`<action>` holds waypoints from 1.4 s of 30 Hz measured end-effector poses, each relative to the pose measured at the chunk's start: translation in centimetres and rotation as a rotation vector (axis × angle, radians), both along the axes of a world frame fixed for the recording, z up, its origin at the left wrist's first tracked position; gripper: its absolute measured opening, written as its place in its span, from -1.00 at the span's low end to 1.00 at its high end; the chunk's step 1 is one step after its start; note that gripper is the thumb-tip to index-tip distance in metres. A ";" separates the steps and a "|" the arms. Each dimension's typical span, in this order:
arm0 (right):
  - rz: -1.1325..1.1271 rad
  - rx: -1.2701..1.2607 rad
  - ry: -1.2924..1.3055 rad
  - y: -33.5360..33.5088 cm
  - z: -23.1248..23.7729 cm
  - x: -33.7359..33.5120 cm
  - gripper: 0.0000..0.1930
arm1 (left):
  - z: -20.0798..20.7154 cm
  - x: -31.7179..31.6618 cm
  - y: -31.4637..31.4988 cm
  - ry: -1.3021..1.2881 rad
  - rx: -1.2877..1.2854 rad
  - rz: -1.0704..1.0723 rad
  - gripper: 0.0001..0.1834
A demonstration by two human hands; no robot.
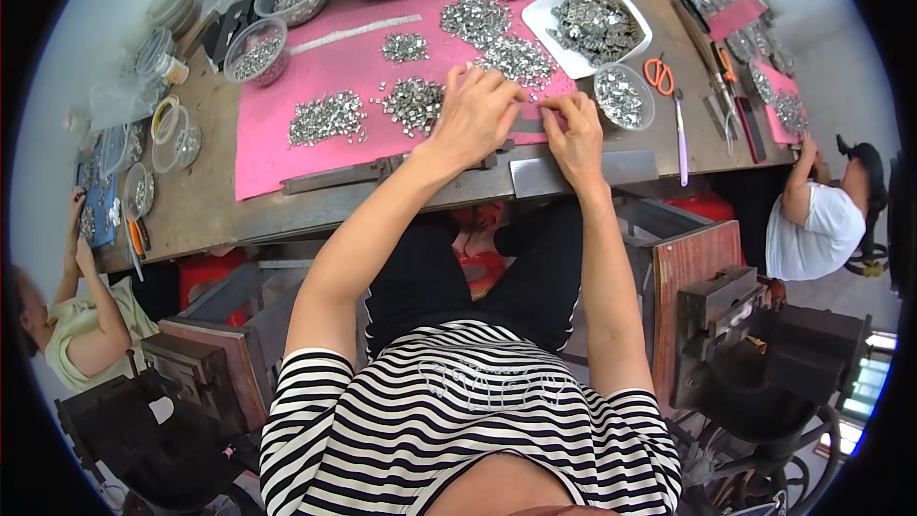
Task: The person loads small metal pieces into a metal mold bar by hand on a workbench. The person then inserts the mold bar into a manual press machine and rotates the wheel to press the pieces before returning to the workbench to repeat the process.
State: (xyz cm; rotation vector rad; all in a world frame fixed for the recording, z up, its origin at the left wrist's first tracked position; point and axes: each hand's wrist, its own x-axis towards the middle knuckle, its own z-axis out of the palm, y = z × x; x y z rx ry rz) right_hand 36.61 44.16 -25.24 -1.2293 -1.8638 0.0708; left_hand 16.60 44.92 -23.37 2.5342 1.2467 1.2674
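Note:
On the pink mat [263, 148], my left hand [478, 113] is curled with its fingertips down beside a heap of small silvery metal pieces [518, 59]. What those fingers pinch, if anything, is hidden. My right hand [576, 139] is closed just to the right, thumb and forefinger together by the end of a dark flat strip [531, 124]. Anything in its fingertips is too small to make out. Left of my left hand lies a heap of darker metal pieces [414, 105], and beyond that another silvery heap [327, 118]. A flat metal plate [540, 177] sits below my hands.
A dark metal bar [334, 177] runs along the table's front. At the back stand a white tray [564, 55] and several plastic tubs [256, 76] of metal pieces. Orange-handled scissors [659, 75] and a purple-handled tool [682, 148] lie right. Other people [821, 229] sit at both sides.

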 end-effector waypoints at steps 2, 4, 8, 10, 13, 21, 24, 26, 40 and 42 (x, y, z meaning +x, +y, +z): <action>0.016 -0.065 0.071 0.0 -0.2 0.3 -0.89 | -0.7 0.7 1.3 0.031 -0.020 0.010 -0.88; 0.027 -0.132 0.141 -0.1 -0.3 0.6 -0.89 | -1.0 1.1 1.8 0.098 -0.034 0.027 -0.86; 0.019 -0.186 0.217 -0.1 -0.4 0.6 -0.87 | -0.9 1.1 2.4 0.038 -0.140 0.023 -0.88; 0.021 -0.161 0.200 -0.1 -0.2 0.4 -0.87 | -1.2 1.2 2.4 0.068 -0.131 0.022 -0.88; 0.027 -0.094 0.120 -0.2 -0.1 0.4 -0.86 | -1.2 0.8 2.2 0.088 -0.137 0.004 -0.89; -0.004 -0.053 0.099 -0.2 -0.2 0.3 -0.90 | -0.8 1.6 2.6 0.035 -0.216 0.064 -0.88; 0.004 -0.053 0.123 -0.2 -0.3 0.3 -0.89 | -1.3 2.1 2.5 0.100 -0.139 0.080 -0.89; 0.005 -0.038 0.110 -0.2 -0.2 0.2 -0.89 | -1.1 2.4 2.4 0.152 -0.108 0.075 -0.89; -0.033 -0.008 -0.048 0.2 -0.2 -0.2 -0.94 | 2.1 -2.8 -0.7 0.010 -0.144 0.053 -0.92; 0.091 -0.149 0.139 -1.6 1.1 -1.5 -0.94 | 2.3 -5.6 -3.4 0.009 -0.187 0.079 -0.93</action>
